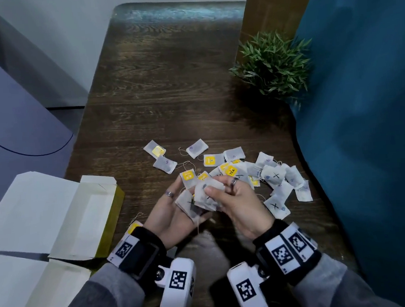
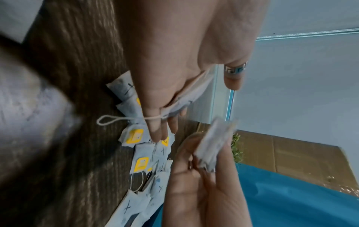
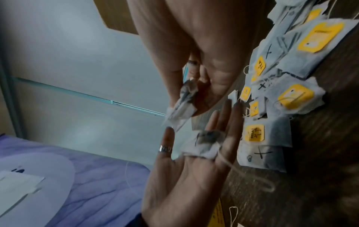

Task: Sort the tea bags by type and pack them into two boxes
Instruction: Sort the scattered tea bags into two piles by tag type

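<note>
Dark wood table point(image 1: 157, 89) carries a scatter of tea bags point(image 1: 277, 175), some with yellow tags, just beyond both hands. The left hand point(image 1: 171, 215) lies palm up with flat fingers, a tea bag point(image 1: 188, 204) resting on them. The right hand point(image 1: 239, 202) pinches a small stack of bags point(image 1: 206, 198) just above it. An open box point(image 1: 87, 217) sits to the left.
</note>
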A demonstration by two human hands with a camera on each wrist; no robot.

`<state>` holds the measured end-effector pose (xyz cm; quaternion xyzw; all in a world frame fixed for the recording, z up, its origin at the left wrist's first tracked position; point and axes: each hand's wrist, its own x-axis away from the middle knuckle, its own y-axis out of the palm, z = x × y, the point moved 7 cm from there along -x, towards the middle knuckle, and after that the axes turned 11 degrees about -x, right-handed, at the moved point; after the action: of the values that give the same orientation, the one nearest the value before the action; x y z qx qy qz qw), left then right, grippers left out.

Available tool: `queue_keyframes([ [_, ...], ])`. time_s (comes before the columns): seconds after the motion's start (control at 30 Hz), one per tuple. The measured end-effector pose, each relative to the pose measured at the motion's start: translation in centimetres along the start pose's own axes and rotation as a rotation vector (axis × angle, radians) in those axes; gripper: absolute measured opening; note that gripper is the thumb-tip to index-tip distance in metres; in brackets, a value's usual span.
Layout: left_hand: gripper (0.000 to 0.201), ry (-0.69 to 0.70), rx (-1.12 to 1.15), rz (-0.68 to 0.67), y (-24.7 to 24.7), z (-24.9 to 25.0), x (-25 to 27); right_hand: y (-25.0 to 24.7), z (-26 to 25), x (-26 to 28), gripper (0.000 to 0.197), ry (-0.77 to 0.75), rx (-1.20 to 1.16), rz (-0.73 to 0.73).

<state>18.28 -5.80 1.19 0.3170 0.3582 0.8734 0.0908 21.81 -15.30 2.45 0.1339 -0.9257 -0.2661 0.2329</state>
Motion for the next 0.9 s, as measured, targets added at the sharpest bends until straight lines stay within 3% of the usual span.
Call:
queue_keyframes([
  [0.13, 0.079, -0.006, 0.149, -0.016, 0.6, -0.2, -0.8, 0.6, 0.2, -0.5, 0.012, -0.074, 0.298, 0.009],
  [0.3, 0.079, 0.018, 0.292, 0.042, 0.2, 0.2, -1.6, 1.3, 0.6, -0.8, 0.010, -0.111, 0.610, -0.096],
  [0.5, 0.067, -0.039, 0.237, 0.102, 0.0, 0.2, -2.3, 0.4, 1.0, -1.1, 0.013, -0.135, 0.593, -0.071],
  [0.6, 0.047, -0.050, 0.050, 0.301, -2.4, 2.2, -3.4, -0.8, 1.2, -1.3, 0.014, -0.130, 0.458, -0.022],
  [0.67, 0.024, 0.056, -0.296, 0.577, -5.3, 5.7, -4.2, -2.2, 1.0, -1.4, 0.014, -0.116, 0.362, 0.041],
  [0.73, 0.040, 0.159, -0.997, 0.809, -7.1, 10.2, -4.8, -4.0, 0.8, -1.5, 0.015, -0.079, 0.314, 0.115],
  [0.77, 0.049, 0.142, -1.411, 0.835, -7.2, 11.6, -5.5, -4.8, 0.7, -1.5, 0.017, -0.062, 0.300, 0.143],
  [0.83, 0.054, -0.002, -2.069, 0.745, -7.3, 12.3, -7.0, -6.2, 0.5, -1.4, 0.018, -0.043, 0.260, 0.182],
  [0.9, 0.049, -0.099, -2.320, 0.622, -7.8, 12.0, -8.2, -7.2, 0.3, -1.4, 0.018, -0.034, 0.208, 0.211],
])
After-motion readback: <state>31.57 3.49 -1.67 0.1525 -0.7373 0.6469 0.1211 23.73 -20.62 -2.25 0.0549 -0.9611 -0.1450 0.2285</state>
